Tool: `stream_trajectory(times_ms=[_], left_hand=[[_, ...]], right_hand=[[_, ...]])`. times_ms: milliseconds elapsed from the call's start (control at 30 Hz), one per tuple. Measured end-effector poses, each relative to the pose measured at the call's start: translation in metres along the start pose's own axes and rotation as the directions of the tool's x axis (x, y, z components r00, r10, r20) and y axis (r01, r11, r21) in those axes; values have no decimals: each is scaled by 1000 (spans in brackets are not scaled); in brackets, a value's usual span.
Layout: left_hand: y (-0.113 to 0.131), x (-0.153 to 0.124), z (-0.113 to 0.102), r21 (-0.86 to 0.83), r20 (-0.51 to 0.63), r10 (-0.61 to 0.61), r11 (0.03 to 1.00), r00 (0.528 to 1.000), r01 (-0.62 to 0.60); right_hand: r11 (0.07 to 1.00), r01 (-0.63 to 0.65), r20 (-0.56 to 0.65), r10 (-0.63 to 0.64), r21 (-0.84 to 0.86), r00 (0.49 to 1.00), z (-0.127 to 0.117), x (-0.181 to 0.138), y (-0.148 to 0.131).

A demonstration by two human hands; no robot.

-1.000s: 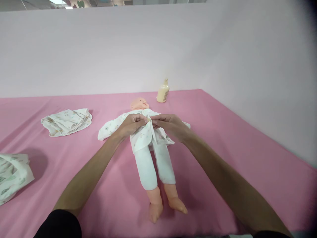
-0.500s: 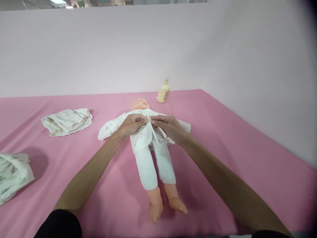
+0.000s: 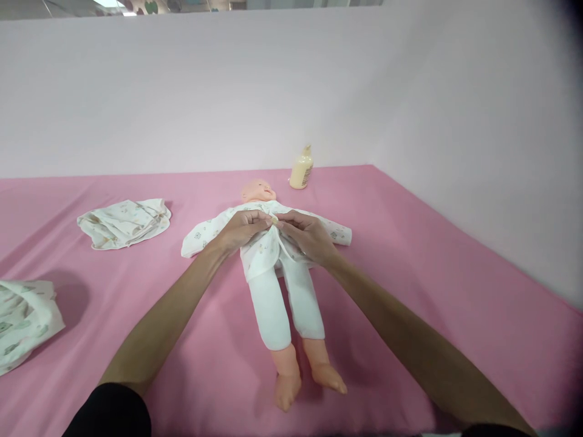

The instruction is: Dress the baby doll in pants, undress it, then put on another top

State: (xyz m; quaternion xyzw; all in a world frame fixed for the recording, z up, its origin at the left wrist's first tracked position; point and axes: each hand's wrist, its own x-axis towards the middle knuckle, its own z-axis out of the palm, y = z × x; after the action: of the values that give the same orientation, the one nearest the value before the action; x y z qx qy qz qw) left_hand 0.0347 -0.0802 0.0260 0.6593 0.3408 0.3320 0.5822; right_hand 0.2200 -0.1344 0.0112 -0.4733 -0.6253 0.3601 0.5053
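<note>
A baby doll (image 3: 286, 370) lies on its back on the pink-covered table, its head away from me and its feet toward me. It wears white trousers (image 3: 269, 309) and a white printed jacket (image 3: 262, 258) with both sleeves spread out. Over the chest, my left hand (image 3: 246, 229) pinches one front edge of the jacket. My right hand (image 3: 310, 233) pinches the other edge close beside it, fingertips nearly meeting. A small pale-yellow fastener (image 3: 274, 220) shows between the fingertips. Below it the jacket fronts hang apart over the trousers.
A pale-yellow pump bottle (image 3: 301, 170) stands behind the doll, to the right of its head. Folded printed cloth (image 3: 125, 223) lies left of the doll, and another printed cloth bundle (image 3: 27, 321) is nearer at the left edge. White walls (image 3: 191, 97) border the pink table cover (image 3: 410, 255).
My right hand has shifted slightly, its fingers curling closer at the jacket edge. The right jacket front hangs a little differently. My left hand keeps its place.
</note>
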Motion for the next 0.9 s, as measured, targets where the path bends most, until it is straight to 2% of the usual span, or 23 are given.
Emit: stream_trajectory(times_ms=[167,300,433,600,800,900], left_hand=[[-5,3,-3,-81,24,-15,997,1000,17],[-4,3,-3,-86,22,-18,996,1000,20],[-3,3,-2,-82,17,-14,996,1000,15],[-5,3,-2,39,-55,14,999,998,-12],[-6,2,2,21,-79,49,999,996,-48],[-5,2,3,20,-101,60,998,993,-58]], right_hand=[[999,25,-63,-22,40,998,9,1,6],[998,70,-98,-70,-3,993,11,2,9],[986,146,-44,-150,-78,988,5,2,8],[989,92,31,-89,-119,996,1,1,6],[951,220,81,-207,-216,975,5,0,5],[944,238,83,-225,-230,971,9,-2,2]])
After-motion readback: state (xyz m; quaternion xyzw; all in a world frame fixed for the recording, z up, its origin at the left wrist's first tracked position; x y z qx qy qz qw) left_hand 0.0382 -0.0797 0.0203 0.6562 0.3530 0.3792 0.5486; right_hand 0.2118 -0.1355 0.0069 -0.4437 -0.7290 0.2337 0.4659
